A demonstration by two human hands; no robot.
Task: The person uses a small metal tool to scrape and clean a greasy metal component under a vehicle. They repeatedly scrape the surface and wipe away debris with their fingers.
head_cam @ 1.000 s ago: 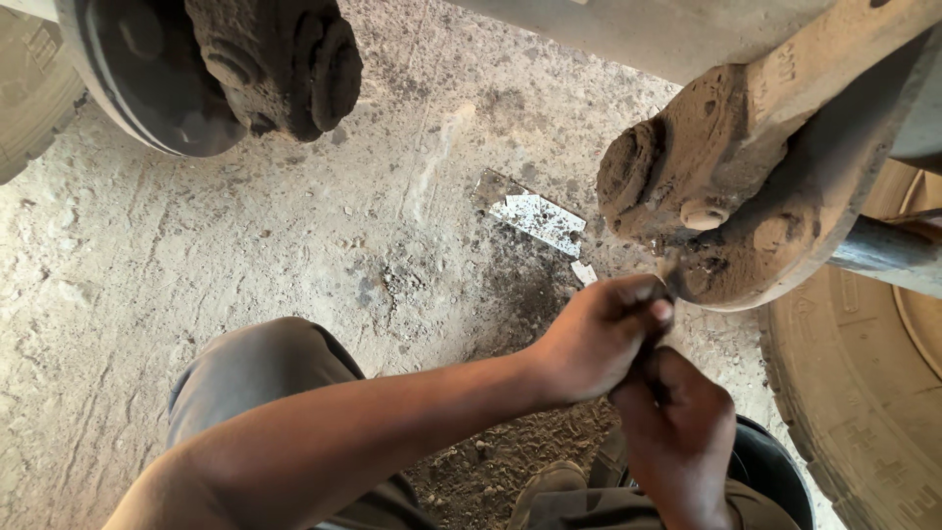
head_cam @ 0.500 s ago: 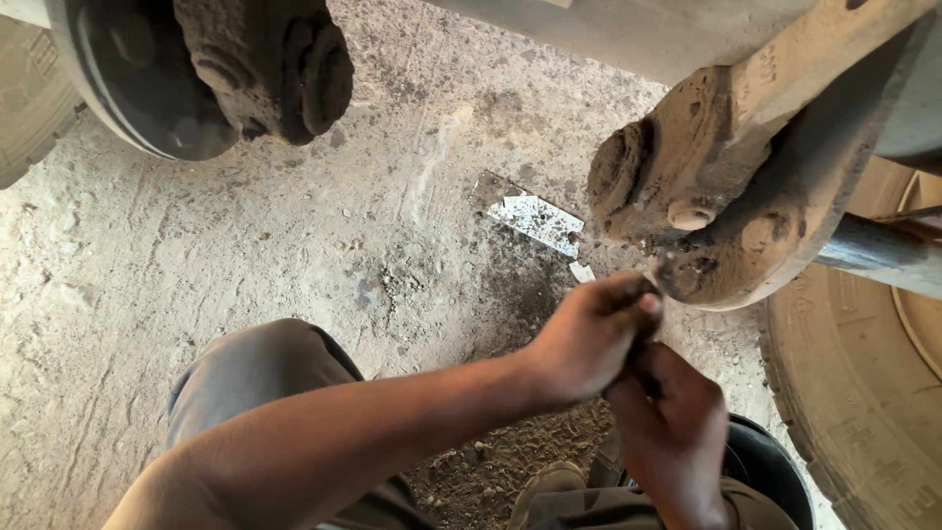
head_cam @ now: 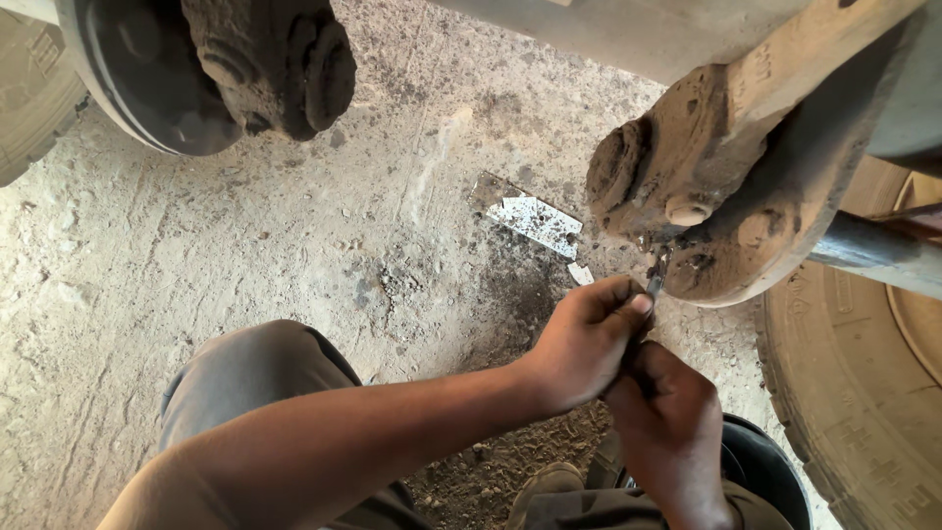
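Note:
My left hand (head_cam: 587, 339) reaches in from the lower left, its fingers closed around a thin metal tool (head_cam: 654, 286). My right hand (head_cam: 669, 422) sits just below it and grips the same tool lower down. The tool's tip touches the underside of a mud-caked metal joint (head_cam: 706, 177) that hangs from a vehicle's underside. Most of the tool is hidden inside my hands.
A large tyre (head_cam: 849, 402) stands at the right, with a steel rod (head_cam: 863, 250) across it. A dark drum (head_cam: 137, 79) and a dirt-caked casting (head_cam: 285, 59) hang at top left. A flat metal scrap (head_cam: 535, 221) lies on the dirt. A black container (head_cam: 770, 471) sits under my right wrist.
Both hands have crept slightly up and right, bringing the tool's tip against the joint. The grip is unchanged.

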